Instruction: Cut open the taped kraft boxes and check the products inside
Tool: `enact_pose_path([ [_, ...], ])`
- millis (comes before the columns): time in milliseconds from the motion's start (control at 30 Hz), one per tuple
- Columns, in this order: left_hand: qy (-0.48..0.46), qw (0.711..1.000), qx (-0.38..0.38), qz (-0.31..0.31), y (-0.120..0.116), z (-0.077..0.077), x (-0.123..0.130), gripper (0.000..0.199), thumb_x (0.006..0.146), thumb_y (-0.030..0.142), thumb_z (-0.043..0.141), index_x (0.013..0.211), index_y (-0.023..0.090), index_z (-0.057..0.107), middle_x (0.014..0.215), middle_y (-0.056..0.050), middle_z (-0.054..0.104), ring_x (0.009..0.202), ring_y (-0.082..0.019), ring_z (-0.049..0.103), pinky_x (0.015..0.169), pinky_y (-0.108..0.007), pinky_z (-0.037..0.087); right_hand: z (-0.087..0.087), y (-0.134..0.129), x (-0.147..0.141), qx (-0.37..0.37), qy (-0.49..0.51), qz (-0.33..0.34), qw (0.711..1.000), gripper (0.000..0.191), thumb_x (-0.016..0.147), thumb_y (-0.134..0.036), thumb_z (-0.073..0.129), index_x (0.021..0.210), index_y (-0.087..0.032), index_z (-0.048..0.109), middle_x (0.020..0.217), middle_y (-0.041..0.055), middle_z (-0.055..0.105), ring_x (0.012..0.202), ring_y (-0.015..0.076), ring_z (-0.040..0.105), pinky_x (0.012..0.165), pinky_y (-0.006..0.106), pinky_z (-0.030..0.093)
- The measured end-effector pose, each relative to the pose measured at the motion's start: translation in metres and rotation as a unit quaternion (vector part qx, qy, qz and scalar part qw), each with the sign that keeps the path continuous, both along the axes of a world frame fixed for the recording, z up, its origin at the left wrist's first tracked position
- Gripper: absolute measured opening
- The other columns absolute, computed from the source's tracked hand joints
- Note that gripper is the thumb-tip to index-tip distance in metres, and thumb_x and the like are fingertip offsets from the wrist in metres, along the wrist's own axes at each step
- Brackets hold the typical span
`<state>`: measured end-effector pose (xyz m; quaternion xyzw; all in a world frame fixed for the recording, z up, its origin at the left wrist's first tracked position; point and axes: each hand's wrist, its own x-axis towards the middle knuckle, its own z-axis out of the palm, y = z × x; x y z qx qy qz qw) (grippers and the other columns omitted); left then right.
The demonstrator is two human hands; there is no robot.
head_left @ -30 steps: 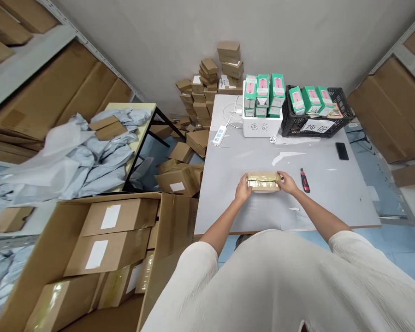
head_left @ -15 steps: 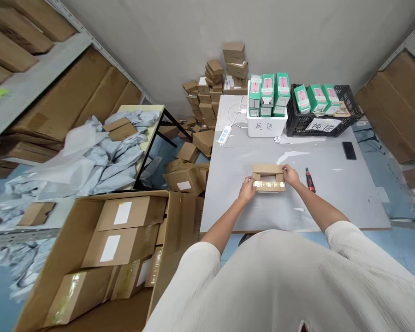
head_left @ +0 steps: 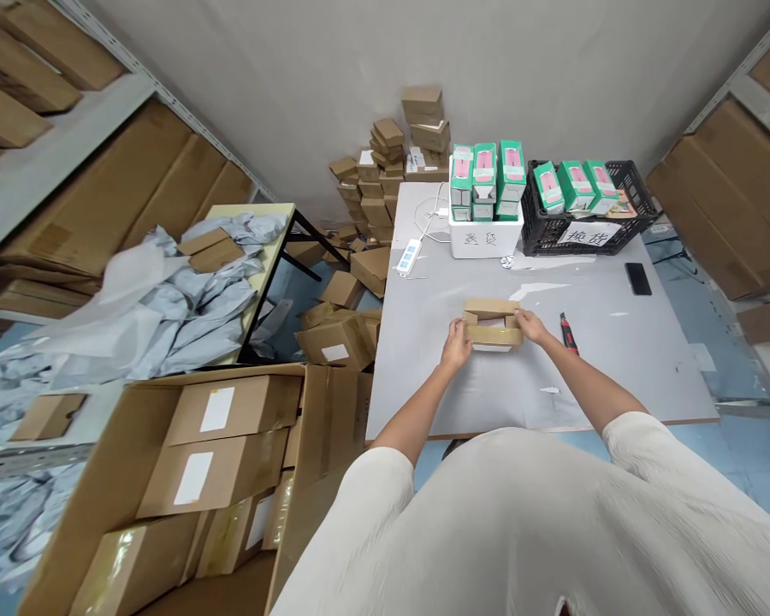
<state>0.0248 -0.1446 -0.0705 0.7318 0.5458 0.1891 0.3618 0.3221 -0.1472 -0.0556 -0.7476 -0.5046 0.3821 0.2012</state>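
Note:
A small brown cardboard box (head_left: 493,335) with raised flaps is on the grey table, its top open and something pale inside that I cannot make out. Shiny tape runs along its near flap. My left hand (head_left: 457,344) grips the box's left end, fingers closed on the cardboard. At the opposite end, my right hand (head_left: 530,325) pinches the right edge of the box. A red and black utility knife (head_left: 569,334) lies on the table just right of my right hand.
A white bin (head_left: 486,239) and a black crate (head_left: 590,237), both holding green-and-pink boxes, stand at the table's back. A phone (head_left: 637,279) lies to the right, a power strip (head_left: 409,257) at the left. A large carton (head_left: 324,428) of packed boxes stands left of the table.
The near flap of the box has tilted, so its tape catches less light and a white label shows below it. Both hands have kept hold. The whole view has shifted slightly.

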Motion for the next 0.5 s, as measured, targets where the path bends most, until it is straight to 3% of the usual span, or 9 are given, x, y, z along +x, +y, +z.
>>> enact_pose_path([
  [167, -0.028, 0.997, 0.075, 0.023, -0.011, 0.003, -0.010, 0.014, 0.108, 0.030, 0.057, 0.119, 0.024, 0.064, 0.159, -0.014, 0.053, 0.147, -0.030, 0.055, 0.120, -0.047, 0.049, -0.004, 0.005, 0.006, -0.028, 0.063, -0.012, 0.998, 0.068, 0.110, -0.066, 0.036, 0.134, -0.017, 0.076, 0.140, 0.0165, 0.075, 0.129, 0.0337, 0.068, 0.115, 0.050, 0.053],
  [267, -0.007, 0.996, 0.093, 0.000, -0.021, 0.000, -0.022, 0.013, 0.109, 0.029, 0.055, 0.105, 0.023, 0.066, 0.149, -0.013, 0.060, 0.143, -0.029, 0.058, 0.122, -0.048, 0.047, -0.006, 0.004, 0.008, -0.018, 0.081, 0.010, 0.996, 0.062, 0.109, -0.063, 0.040, 0.135, -0.020, 0.076, 0.137, 0.0142, 0.076, 0.126, 0.0325, 0.069, 0.112, 0.051, 0.055],
  [333, 0.022, 0.995, 0.088, -0.031, -0.025, -0.003, -0.029, 0.008, 0.104, 0.026, 0.062, 0.109, 0.023, 0.068, 0.150, -0.013, 0.059, 0.142, -0.030, 0.057, 0.121, -0.048, 0.048, -0.007, 0.003, 0.008, 0.000, 0.062, 0.018, 0.998, 0.057, 0.106, -0.056, 0.047, 0.143, -0.021, 0.073, 0.142, 0.0133, 0.075, 0.132, 0.0329, 0.067, 0.115, 0.052, 0.053],
  [500, 0.103, 0.986, 0.080, -0.101, -0.021, -0.004, -0.031, 0.042, 0.095, 0.018, 0.069, 0.137, 0.024, 0.065, 0.166, -0.015, 0.047, 0.156, -0.036, 0.043, 0.121, -0.053, 0.047, -0.006, 0.000, 0.001, -0.002, -0.037, 0.050, 0.998, 0.071, 0.092, -0.034, 0.063, 0.161, -0.016, 0.058, 0.156, 0.0170, 0.064, 0.135, 0.0346, 0.064, 0.119, 0.045, 0.050],
])
